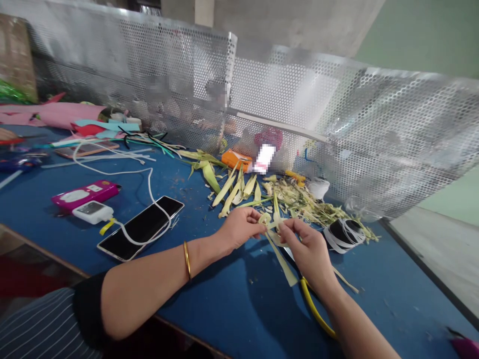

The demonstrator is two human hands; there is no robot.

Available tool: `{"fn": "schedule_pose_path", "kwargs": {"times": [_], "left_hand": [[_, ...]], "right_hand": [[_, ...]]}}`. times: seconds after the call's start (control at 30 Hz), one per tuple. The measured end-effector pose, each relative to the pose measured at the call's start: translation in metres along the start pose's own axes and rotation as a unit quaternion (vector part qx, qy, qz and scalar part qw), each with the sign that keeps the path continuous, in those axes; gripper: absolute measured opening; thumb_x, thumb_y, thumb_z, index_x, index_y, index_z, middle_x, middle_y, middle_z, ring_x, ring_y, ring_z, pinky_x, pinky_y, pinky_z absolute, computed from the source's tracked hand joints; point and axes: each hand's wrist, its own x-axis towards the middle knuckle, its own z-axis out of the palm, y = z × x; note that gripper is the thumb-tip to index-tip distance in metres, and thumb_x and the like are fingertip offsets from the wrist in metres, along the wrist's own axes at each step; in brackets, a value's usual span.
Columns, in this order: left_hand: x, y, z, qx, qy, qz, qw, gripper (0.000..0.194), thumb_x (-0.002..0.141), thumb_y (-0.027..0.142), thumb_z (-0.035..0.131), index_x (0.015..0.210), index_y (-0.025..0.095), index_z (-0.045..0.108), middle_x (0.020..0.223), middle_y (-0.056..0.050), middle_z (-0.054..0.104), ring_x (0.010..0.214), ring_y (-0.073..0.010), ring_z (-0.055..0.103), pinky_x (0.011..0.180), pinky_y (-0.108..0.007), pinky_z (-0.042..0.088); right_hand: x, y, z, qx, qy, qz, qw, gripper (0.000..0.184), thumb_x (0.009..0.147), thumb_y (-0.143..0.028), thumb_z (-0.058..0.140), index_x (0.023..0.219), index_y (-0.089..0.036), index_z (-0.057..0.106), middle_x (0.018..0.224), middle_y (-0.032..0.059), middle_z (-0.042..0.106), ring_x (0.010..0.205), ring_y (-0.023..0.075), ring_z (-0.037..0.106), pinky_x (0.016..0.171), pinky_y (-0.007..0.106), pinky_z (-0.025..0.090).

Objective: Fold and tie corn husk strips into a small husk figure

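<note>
Apparently folding husk strip [284, 266], gripped by left hand [239, 228] and right hand [310, 247] fingertips, left of spool [342, 233]; next calling for steady pinch

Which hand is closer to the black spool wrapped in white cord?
Right: the right hand is just left of the spool; the left hand lies farther left, beyond the right one.

We can read no words, numbers or signs; at left, the markings on the magenta case [83, 194] and white adapter [92, 212] are too small.
</note>
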Motion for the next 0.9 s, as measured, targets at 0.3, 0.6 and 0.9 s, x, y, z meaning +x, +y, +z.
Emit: {"fn": "schedule_pose_path", "kwargs": {"times": [0.3, 0.6, 0.9], "left_hand": [[0.000, -0.001, -0.001, 0.066, 0.006, 0.035, 0.997, 0.012, 0.067, 0.013, 0.070, 0.074, 0.015, 0.060, 0.064, -0.001, 0.064, 0.057, -0.0117, 0.059, 0.057, -0.025, 0.050], [0.000, -0.005, 0.000, 0.078, 0.011, 0.047, 0.996, 0.013, 0.064, 0.014, 0.070, 0.073, 0.016, 0.061, 0.065, -0.001, 0.066, 0.059, -0.0128, 0.060, 0.057, -0.024, 0.049], [-0.004, -0.007, 0.000, 0.187, 0.003, 0.090, 0.978, 0.010, 0.065, 0.018, 0.068, 0.072, 0.018, 0.061, 0.067, -0.002, 0.068, 0.065, -0.0162, 0.063, 0.058, -0.025, 0.047]], "right_hand": [[0.004, 0.005, 0.001, 0.064, -0.117, -0.001, 0.991, 0.033, 0.089, -0.042, 0.052, 0.065, -0.019, 0.052, 0.061, -0.0025, 0.045, 0.059, 0.0125, 0.039, 0.056, 0.026, 0.032], [0.005, 0.012, 0.006, 0.079, -0.101, 0.045, 0.991, 0.034, 0.084, -0.047, 0.055, 0.066, -0.019, 0.055, 0.059, -0.0016, 0.047, 0.059, 0.0137, 0.041, 0.057, 0.027, 0.033], [0.001, 0.012, 0.009, 0.041, -0.092, 0.072, 0.992, 0.036, 0.083, -0.046, 0.053, 0.059, -0.020, 0.052, 0.055, -0.0021, 0.047, 0.053, 0.0126, 0.040, 0.051, 0.026, 0.030]]}}
